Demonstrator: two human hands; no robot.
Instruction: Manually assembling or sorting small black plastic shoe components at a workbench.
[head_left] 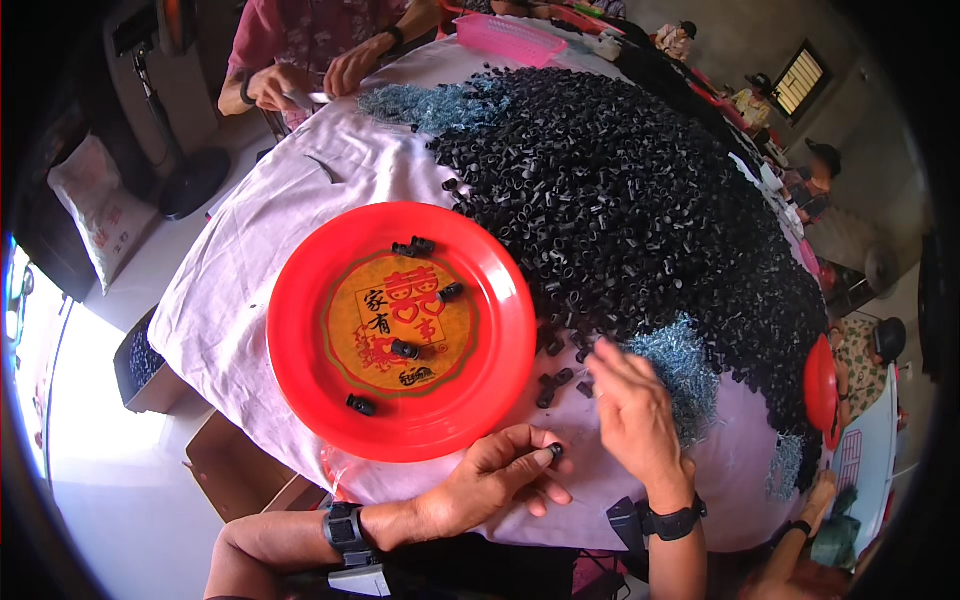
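Between the thumb and fingers of my left hand is a small black plastic piece, just off the near right rim of a red plate. My right hand reaches over the cloth with its fingers stretched out at the near edge of a heap of small black tubular plastic pieces. Nothing shows in its grasp. A few loose black pieces lie beside its fingertips. Next to it sits a pile of thin silvery-blue wire-like pieces. Several black cylindrical parts are scattered inside the plate.
A light pink cloth covers the table. Another silvery-blue pile lies at the far side, before a co-worker's hands. Beyond stands a pink basket. Cardboard boxes sit below the left edge. More people work along the right.
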